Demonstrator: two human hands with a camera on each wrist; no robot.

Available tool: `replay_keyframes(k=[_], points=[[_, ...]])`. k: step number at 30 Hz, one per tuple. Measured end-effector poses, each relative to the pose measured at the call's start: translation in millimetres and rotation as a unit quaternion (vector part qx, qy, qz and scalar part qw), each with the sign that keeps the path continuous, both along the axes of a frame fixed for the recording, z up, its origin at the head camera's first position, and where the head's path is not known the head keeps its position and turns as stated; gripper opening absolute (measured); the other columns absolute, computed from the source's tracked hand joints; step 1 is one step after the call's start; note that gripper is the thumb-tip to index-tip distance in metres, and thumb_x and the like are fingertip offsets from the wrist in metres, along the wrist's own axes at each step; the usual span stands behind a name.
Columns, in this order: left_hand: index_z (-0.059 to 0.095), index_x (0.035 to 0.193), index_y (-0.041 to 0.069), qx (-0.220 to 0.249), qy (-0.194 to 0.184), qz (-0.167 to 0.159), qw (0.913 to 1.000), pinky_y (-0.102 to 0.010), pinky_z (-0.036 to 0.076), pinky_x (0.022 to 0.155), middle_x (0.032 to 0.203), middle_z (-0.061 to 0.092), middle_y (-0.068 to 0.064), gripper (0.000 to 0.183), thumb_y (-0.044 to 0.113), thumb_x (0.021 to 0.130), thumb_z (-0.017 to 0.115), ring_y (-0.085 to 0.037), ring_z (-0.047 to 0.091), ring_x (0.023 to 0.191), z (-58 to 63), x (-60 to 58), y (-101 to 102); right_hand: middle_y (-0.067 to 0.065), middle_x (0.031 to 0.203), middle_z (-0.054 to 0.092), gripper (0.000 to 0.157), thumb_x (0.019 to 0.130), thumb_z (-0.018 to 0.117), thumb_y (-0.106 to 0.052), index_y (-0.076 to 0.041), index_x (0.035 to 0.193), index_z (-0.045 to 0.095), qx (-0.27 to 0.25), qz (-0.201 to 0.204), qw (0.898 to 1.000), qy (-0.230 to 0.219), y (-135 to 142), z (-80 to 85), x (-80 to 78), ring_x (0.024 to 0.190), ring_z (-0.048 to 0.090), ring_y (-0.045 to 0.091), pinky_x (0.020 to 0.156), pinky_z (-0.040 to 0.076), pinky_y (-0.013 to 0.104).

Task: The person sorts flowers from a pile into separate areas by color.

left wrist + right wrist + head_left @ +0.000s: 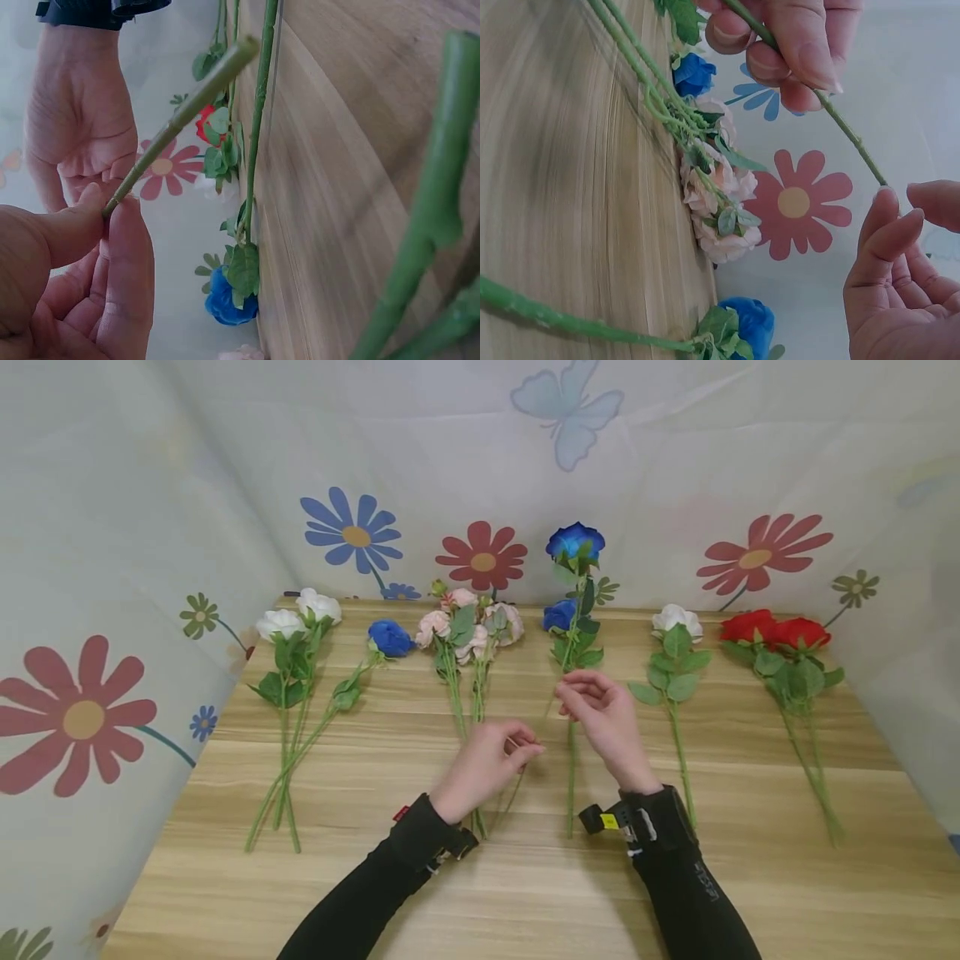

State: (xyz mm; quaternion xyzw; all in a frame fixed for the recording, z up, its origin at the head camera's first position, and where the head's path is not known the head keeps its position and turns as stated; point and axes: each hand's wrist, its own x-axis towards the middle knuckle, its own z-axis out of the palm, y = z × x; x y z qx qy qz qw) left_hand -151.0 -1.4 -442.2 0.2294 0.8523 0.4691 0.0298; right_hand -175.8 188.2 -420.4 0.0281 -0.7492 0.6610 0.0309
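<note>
A blue artificial rose (575, 541) is raised above the table on a long thin green stem that slants down to the left. My left hand (495, 764) pinches the lower part of this stem between thumb and fingers; in the left wrist view the cut stem end (244, 49) juts out past the fingertips. Higher up, my right hand (603, 722) holds the same stem at its fingertips, just below the leaves. Behind the raised flower, a second blue rose (559, 615) lies on the table, its stem running under the right hand. Pink roses (480, 643) lie beyond the left hand.
On the wooden table (525, 902), white roses (281, 625) and a blue rose (391, 637) lie at the left with crossing stems. A single white rose (677, 622) and red roses (798, 633) lie at the right. A flower-printed cloth (450, 443) hangs behind.
</note>
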Motion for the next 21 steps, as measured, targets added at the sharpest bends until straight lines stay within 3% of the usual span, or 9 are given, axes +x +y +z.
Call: replay_keyframes(k=[7, 15, 21], points=[[0.075, 0.098, 0.005, -0.03, 0.031, -0.005, 0.9991, -0.015, 0.05, 0.062, 0.09, 0.077, -0.006, 0.014, 0.017, 0.095, 0.072, -0.012, 0.069, 0.071, 1.0, 1.9, 12.4, -0.015, 0.082, 0.068, 0.031, 0.098, 0.065, -0.013, 0.009, 0.12, 0.06, 0.042, -0.023, 0.999, 0.014, 10.5, -2.0, -0.5, 0.068, 0.064, 0.001, 0.064, 0.053, 0.018], [0.073, 0.097, 0.007, -0.054, 0.024, -0.01, 0.9982, -0.012, 0.047, 0.061, 0.091, 0.077, -0.003, 0.013, 0.019, 0.095, 0.071, -0.004, 0.064, 0.07, -0.4, 6.1, 23.2, -0.017, 0.076, 0.069, 0.03, 0.099, 0.064, -0.011, 0.011, 0.118, 0.058, 0.051, -0.016, 0.999, 0.002, 17.3, 1.8, -0.4, 0.066, 0.064, -0.001, 0.063, 0.054, 0.017], [0.074, 0.1, 0.009, -0.075, 0.02, -0.022, 0.9967, -0.012, 0.047, 0.062, 0.09, 0.076, -0.002, 0.017, 0.024, 0.096, 0.07, -0.004, 0.066, 0.071, 1.5, 8.2, 24.9, -0.014, 0.074, 0.071, 0.026, 0.1, 0.06, -0.008, 0.011, 0.116, 0.056, 0.041, -0.012, 0.999, -0.009, 24.9, 0.9, -2.7, 0.065, 0.064, 0.0, 0.064, 0.056, 0.017]])
